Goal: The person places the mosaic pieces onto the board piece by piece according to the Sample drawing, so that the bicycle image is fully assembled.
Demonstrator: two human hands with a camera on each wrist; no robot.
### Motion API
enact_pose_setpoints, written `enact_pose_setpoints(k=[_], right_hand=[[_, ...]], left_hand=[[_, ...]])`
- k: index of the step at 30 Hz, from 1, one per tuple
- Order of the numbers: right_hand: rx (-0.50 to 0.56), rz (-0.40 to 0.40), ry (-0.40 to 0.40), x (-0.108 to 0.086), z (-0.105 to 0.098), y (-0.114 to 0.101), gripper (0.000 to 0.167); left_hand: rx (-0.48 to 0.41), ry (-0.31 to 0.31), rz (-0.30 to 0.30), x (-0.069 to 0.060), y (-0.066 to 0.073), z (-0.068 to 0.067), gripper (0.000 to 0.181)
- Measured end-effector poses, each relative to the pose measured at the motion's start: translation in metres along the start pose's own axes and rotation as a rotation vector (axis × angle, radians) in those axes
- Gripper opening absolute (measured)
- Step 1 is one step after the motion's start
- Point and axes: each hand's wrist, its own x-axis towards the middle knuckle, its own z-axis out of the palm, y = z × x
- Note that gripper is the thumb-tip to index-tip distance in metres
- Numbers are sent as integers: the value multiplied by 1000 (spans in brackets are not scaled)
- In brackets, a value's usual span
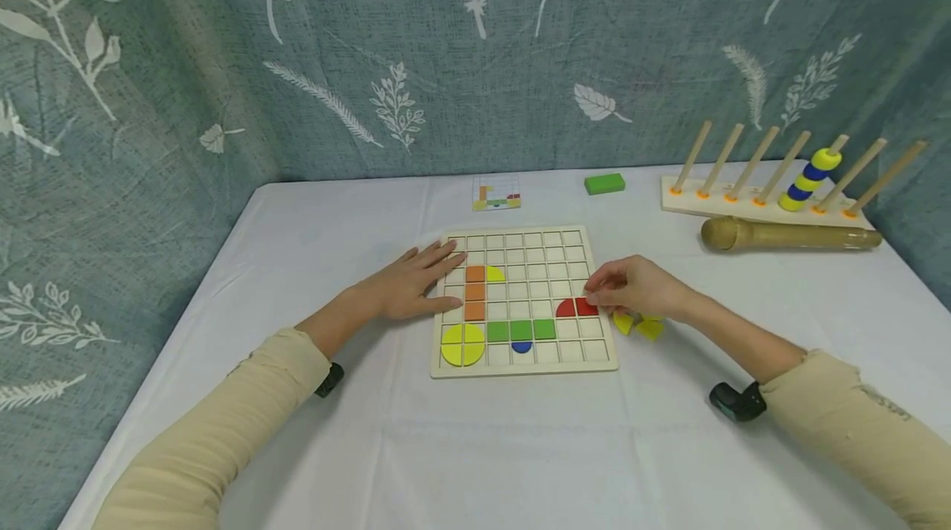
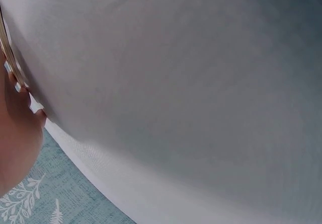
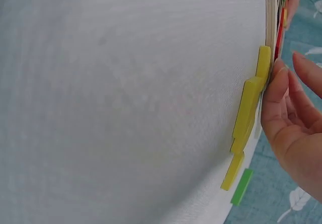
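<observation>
A pale wooden grid board [image 1: 520, 256] lies on the table with coloured flat tiles in it. My right hand [image 1: 635, 286] is at the board's right edge, its curled thumb and fingertips on a red square tile [image 1: 587, 309]; the hand partly covers the tile. Next to it sits a red quarter-circle tile [image 1: 566, 309]. Fingers spread, my left hand [image 1: 404, 282] rests at the board's left edge. On the grid are orange tiles [image 1: 475, 292], green tiles [image 1: 521, 331], a yellow circle [image 1: 462, 345] of quarter tiles, a yellow quarter [image 1: 494, 274] and a blue half-round [image 1: 522, 347].
Loose yellow tiles [image 3: 245, 108] lie right of the board, under my right hand. Behind the board are a pattern card [image 1: 496, 193] and a green block [image 1: 605, 183]. At the back right stand a peg rack [image 1: 672, 198] with yellow and blue beads and a brown tube [image 1: 795, 235].
</observation>
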Motion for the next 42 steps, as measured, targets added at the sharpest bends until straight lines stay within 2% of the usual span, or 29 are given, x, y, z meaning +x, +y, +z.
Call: enact_pose_setpoints(k=[11, 18, 25, 28, 34, 42], right_hand=[[102, 12, -24, -4, -14, 7, 31], [51, 33, 8, -16, -24, 11, 36], [73, -35, -45, -28, -26, 26, 29], [21, -77, -66, -36, -26, 29, 29], [-159, -186, -39, -49, -26, 33, 31], [-225, -253, -27, -56, -23, 42, 32]], left_hand=[[-1, -1, -19, 0, 1, 1, 79], [19, 4, -15, 0, 0, 2, 79], [-2, 0, -31, -1, 3, 1, 81], [2, -4, -34, -1, 3, 1, 82], [9, -8, -42, 0, 2, -1, 82], [-9, -16, -44, -1, 3, 0, 82]])
